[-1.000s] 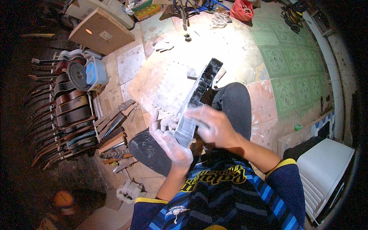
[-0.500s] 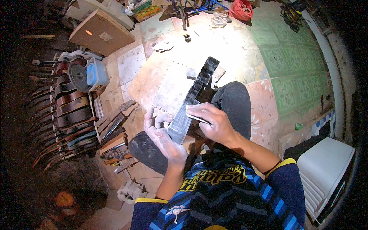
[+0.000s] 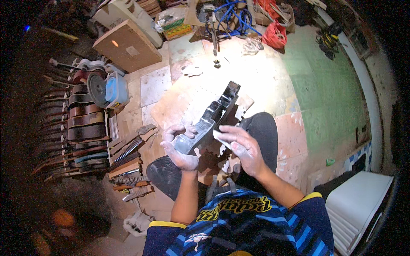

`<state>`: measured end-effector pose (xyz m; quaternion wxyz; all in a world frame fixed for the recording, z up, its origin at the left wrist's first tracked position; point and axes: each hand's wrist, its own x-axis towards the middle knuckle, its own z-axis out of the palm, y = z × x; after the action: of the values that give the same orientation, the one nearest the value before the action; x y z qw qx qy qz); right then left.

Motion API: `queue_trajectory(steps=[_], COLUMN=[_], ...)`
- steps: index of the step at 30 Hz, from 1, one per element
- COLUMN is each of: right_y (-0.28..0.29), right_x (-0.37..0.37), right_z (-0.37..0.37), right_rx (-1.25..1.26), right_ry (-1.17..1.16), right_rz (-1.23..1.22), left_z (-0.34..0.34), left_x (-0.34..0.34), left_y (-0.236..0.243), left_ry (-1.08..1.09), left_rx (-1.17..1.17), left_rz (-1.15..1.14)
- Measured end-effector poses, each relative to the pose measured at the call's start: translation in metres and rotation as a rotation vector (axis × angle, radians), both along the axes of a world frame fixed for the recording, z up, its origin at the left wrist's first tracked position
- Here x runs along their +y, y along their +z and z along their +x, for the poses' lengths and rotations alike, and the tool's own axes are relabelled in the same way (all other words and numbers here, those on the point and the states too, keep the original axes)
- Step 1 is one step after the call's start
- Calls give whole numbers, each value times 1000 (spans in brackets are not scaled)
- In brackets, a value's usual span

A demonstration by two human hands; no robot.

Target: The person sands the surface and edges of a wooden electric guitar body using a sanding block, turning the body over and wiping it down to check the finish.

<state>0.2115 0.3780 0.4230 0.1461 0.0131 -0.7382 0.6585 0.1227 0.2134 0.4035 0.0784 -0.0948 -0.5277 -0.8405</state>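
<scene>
A long, stepped black piece (image 3: 215,110) lies diagonally between my hands, its near end coated in pale grey dust. My left hand (image 3: 183,153), white with dust, cradles that near end with fingers curled round it. My right hand (image 3: 247,153) is just right of the piece, its fingertips closed on a small pale pad (image 3: 221,138) beside the piece's edge. Below them are my dark trouser legs (image 3: 262,132) and some dark, partly hidden objects.
Guitars (image 3: 83,121) stand racked at the left, beside a blue tub (image 3: 115,91) and loose necks (image 3: 130,149). A board (image 3: 124,45), red bag (image 3: 274,36) and blue metal frames (image 3: 239,21) sit ahead. A white appliance (image 3: 354,205) is at lower right.
The view has shifted, so the surroundings appear lower. The piece has tilted to show its right side, and my right hand with the pad has moved off its dusty top to beside the edge.
</scene>
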Motion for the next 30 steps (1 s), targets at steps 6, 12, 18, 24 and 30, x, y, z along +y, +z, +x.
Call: queue_trajectory(steps=[6,12,18,24,30], right_y=[-10,-28,1,29,33], right_x=[-28,-29,-33,-44,-60], right_z=[21,37,22,5,-8], right_rx=[-509,-542,-486,-430,-280], right_ry=[167,121,75,-53,-154], right_rz=[-802,-626,-589,-186,13], left_z=[-23,-32,-23,-4,5], left_x=[-7,-9,0,9,17], left_y=[-8,-9,-14,-21,-16], left_ry=[25,-36,-102,-125,-156], left_rx=[-76,-77,-60,32,27], left_rz=[246,177,241,124,165])
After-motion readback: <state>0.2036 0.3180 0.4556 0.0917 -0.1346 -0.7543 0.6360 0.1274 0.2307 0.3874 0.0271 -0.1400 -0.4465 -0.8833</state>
